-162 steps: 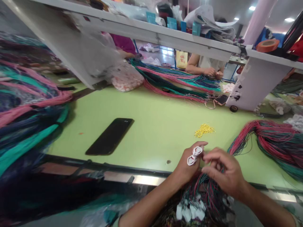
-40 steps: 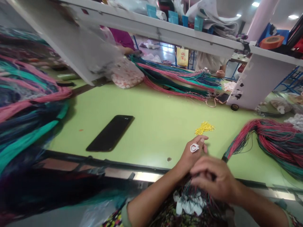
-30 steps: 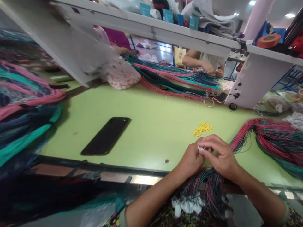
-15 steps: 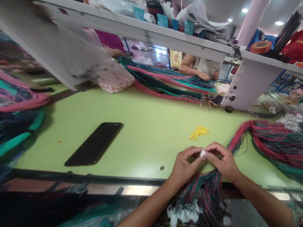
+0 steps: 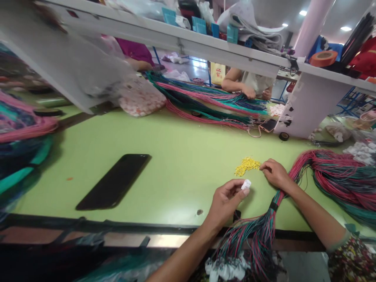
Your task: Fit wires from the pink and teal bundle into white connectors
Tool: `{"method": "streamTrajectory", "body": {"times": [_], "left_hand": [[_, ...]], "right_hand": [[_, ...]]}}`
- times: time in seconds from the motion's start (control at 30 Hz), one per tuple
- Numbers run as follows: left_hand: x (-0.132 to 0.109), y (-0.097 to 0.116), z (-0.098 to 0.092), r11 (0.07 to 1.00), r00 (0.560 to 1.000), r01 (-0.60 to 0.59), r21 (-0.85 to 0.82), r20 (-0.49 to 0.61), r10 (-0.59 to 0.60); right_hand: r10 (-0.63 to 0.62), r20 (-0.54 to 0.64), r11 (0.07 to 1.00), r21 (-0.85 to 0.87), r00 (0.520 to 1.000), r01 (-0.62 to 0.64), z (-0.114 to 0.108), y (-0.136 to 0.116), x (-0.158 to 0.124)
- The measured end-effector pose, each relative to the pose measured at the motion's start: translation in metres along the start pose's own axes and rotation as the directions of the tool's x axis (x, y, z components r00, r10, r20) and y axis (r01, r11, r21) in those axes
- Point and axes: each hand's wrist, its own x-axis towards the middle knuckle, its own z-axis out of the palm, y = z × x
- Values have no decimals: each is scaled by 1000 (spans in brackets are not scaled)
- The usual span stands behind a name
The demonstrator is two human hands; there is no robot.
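Between the thumb and fingers of my left hand (image 5: pixel 226 201) is a small white connector (image 5: pixel 246 185), held above the green table. My right hand (image 5: pixel 275 173) is at the right edge of a pile of small yellow pieces (image 5: pixel 246 166), its fingertips pinched together; whether a piece is between them is too small to tell. Below my right hand runs a bundle of red, green and dark wires (image 5: pixel 266 223), bound with black tape (image 5: pixel 273 206). White connectors (image 5: pixel 227 270) hang from its lower ends past the table's front edge.
A black phone (image 5: pixel 114 182) lies on the green table (image 5: pixel 176 156). More wires are heaped at the right (image 5: pixel 343 180) and left (image 5: pixel 23 117). A white shelf (image 5: pixel 188 43) crosses the back; behind it, a person's hands (image 5: pixel 249 92) touch wires.
My right hand has left the white connector and moved up to the yellow pile. My left hand still has the connector, shifted slightly left. The view has tilted a little.
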Motion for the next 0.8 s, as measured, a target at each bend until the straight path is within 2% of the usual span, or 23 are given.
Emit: {"method": "streamTrajectory", "body": {"times": [0.27,0.67,0.8], "left_hand": [[-2,-2,0,998,1000,-23,57,-12,23],[0,-12,4,994,998,-44,99,-34,48],[0,-9,3,986,993,-76,151,-79,89]], "right_hand": [[-20,30,993,115,999,17,1,-5,-10],[-45,17,992,120,999,42,11,-17,-4],[-52,-14,982,179,999,54,4,-33,-10]]}}
